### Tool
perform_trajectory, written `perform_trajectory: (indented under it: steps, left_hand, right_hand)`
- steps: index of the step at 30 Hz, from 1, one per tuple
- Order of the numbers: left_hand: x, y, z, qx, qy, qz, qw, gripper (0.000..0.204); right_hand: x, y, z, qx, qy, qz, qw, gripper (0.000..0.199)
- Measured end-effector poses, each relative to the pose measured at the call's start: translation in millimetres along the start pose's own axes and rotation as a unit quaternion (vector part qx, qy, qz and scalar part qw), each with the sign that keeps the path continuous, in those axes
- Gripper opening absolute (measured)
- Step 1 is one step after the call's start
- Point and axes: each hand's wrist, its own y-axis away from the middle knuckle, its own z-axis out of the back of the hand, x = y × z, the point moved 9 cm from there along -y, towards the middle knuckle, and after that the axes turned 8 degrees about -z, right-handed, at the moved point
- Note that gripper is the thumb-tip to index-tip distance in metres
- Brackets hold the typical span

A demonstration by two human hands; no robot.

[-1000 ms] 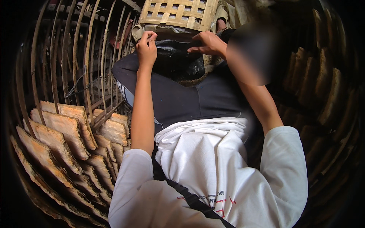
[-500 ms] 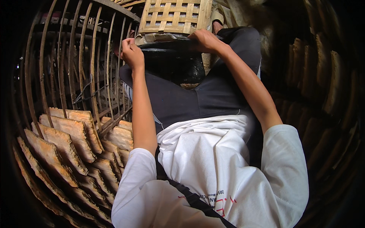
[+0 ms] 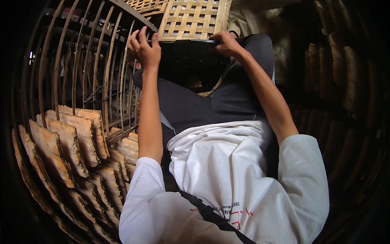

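A dark, glossy black sheet (image 3: 191,61) spans the gap between my hands, over my knees and just in front of a woven bamboo panel (image 3: 191,20). My left hand (image 3: 145,51) is at the sheet's upper left corner. Its fingers are raised and apart, with the thumb by the sheet's edge. At the upper right corner my right hand (image 3: 227,44) is closed, its fingers bent round the edge. Shadow hides most of the sheet's lower part, so its material is hard to make out.
On the left stands a rack of thin upright bars (image 3: 95,53). Below it, rough-edged pale slabs (image 3: 50,150) lean in rows. More such slabs (image 3: 339,65) stand in shadow on the right. Crumpled pale sheeting (image 3: 248,24) lies behind my right knee.
My left hand's fingers have loosened from a closed grip and spread upward. The black sheet's upper edge now lies straighter against the bamboo panel. My right hand has shifted slightly.
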Motion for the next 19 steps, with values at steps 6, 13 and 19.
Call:
perform_trajectory:
  steps: [6, 13, 19]
  left_hand:
    - [-110, 38, -69, 0.376, 0.152, -0.116, 0.907, 0.057]
    - [-79, 40, -91, 0.356, 0.179, -0.031, 0.917, 0.022]
    - [-80, -56, 27, 0.116, 0.396, 0.024, 0.91, 0.05]
  right_hand:
    - [-33, -12, -26, 0.08, -0.031, -0.059, 0.995, 0.04]
    - [-10, -3, -10, -0.031, -0.056, -0.022, 0.998, 0.037]
    - [-26, -17, -36, -0.008, -0.022, -0.022, 0.999, 0.039]
